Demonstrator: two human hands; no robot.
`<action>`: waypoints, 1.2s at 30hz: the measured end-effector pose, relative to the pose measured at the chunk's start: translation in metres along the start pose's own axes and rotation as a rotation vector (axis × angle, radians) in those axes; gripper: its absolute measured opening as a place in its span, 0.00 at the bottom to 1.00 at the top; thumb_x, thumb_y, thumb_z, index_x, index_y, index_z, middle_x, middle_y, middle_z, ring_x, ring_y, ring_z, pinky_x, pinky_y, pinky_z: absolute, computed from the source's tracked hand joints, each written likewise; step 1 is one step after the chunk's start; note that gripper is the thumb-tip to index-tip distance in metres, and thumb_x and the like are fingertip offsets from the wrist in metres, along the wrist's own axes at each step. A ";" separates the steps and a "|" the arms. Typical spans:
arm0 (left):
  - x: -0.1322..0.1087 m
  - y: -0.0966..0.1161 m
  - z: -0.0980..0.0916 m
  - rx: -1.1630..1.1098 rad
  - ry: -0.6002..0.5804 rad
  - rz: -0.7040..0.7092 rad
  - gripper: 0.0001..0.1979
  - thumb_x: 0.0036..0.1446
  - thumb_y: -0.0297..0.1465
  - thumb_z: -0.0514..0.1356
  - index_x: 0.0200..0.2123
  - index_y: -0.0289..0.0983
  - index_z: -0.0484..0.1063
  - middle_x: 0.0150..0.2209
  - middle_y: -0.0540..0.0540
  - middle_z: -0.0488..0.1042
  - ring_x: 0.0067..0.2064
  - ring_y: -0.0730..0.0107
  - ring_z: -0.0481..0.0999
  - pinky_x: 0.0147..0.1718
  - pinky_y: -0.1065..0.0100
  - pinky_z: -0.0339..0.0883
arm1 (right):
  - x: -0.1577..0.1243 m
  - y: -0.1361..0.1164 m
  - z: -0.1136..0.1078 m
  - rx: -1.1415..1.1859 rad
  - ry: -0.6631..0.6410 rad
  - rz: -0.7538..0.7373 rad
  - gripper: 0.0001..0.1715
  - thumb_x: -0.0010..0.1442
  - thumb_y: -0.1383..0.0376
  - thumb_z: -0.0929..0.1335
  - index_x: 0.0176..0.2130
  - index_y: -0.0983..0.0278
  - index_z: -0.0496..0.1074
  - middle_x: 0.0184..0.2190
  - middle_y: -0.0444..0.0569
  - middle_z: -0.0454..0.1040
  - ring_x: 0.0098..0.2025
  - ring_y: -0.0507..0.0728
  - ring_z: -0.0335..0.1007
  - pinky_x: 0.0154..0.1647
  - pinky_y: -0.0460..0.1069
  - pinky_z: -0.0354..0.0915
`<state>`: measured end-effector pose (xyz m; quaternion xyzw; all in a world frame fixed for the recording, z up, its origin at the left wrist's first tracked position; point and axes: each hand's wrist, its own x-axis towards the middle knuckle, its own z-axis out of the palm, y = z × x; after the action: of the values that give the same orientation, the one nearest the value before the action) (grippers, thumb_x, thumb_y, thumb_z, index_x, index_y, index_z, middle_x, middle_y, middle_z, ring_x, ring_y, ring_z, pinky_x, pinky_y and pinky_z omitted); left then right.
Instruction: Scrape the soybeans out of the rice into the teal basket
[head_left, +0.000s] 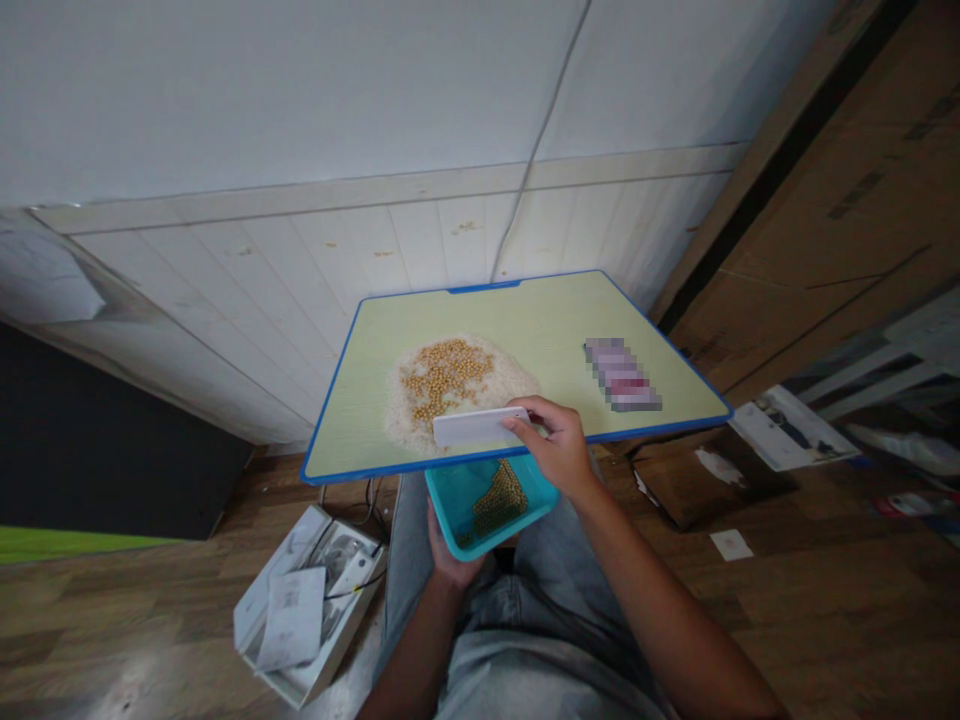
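My right hand point(556, 440) pinches the end of a flat white scraper point(476, 428), which stands on edge at the near side of a heap of soybeans point(450, 370). The soybeans lie on a spread of rice grains point(514, 378) on the table. Below the table's front edge, my left hand point(454, 562) grips a turquoise plastic basket point(442, 505) by its left and under side, its fingers partly hidden. Inside the basket, more soybeans point(501, 500) are gathered toward the right.
The small table point(555, 310) has a blue rim and stands against a white panelled wall. A blurred-out flat item point(622, 375) lies at its right. An open white box point(300, 610) with cables sits on the floor at left; cardboard boxes point(697, 475) are at right.
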<state>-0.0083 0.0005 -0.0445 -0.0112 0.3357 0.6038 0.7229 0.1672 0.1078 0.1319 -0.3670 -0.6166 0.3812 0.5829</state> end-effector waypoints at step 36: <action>-0.002 0.002 0.000 0.046 -0.062 -0.028 0.40 0.67 0.65 0.64 0.73 0.52 0.77 0.73 0.44 0.85 0.87 0.36 0.62 0.85 0.29 0.57 | -0.010 0.004 -0.012 -0.097 0.248 0.111 0.12 0.63 0.54 0.79 0.40 0.60 0.88 0.34 0.46 0.88 0.37 0.59 0.84 0.36 0.49 0.78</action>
<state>-0.0105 -0.0011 -0.0429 0.0191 0.3268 0.5858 0.7414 0.1794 0.1015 0.1242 -0.4724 -0.5362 0.3343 0.6145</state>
